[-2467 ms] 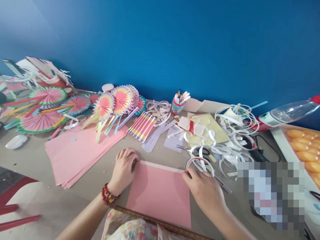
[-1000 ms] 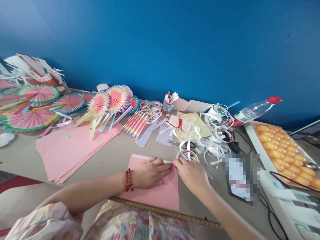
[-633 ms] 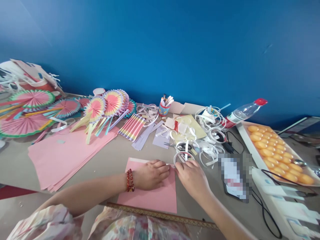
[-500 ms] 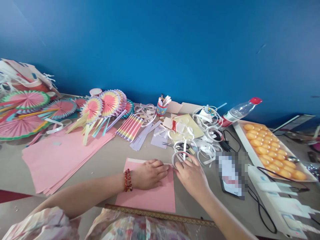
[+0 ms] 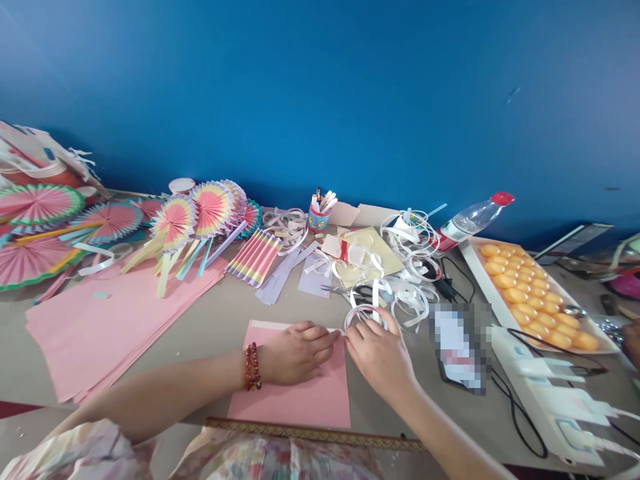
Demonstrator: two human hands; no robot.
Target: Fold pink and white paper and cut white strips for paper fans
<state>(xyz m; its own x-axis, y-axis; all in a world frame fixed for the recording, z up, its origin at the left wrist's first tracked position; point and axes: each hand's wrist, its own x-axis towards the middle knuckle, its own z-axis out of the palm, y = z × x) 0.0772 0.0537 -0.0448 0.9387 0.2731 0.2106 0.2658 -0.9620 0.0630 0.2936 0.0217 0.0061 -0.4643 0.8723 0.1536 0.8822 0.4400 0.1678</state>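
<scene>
A pink paper sheet [image 5: 300, 399] lies on the table in front of me, with a narrow white strip [image 5: 270, 325] along its far edge. My left hand [image 5: 299, 351], a red bead bracelet on its wrist, lies flat on the sheet with its fingers stretched toward the far right corner. My right hand [image 5: 379, 355] meets it at that corner, fingertips bent down and pinching the sheet's edge. Just beyond the right hand lie curled white paper strips [image 5: 400, 293].
A stack of pink sheets [image 5: 100, 320] lies at left, with folded paper fans [image 5: 200, 213] behind it. A pen cup [image 5: 317, 215], scissors [image 5: 350, 291], a plastic bottle [image 5: 473, 219], a tray of orange items [image 5: 530, 293], a power strip [image 5: 555, 400] and cables sit at right.
My left hand slid from the sheet's far left corner across to the far right, meeting the right hand. The view has swung to the right; both hands hold still lately.
</scene>
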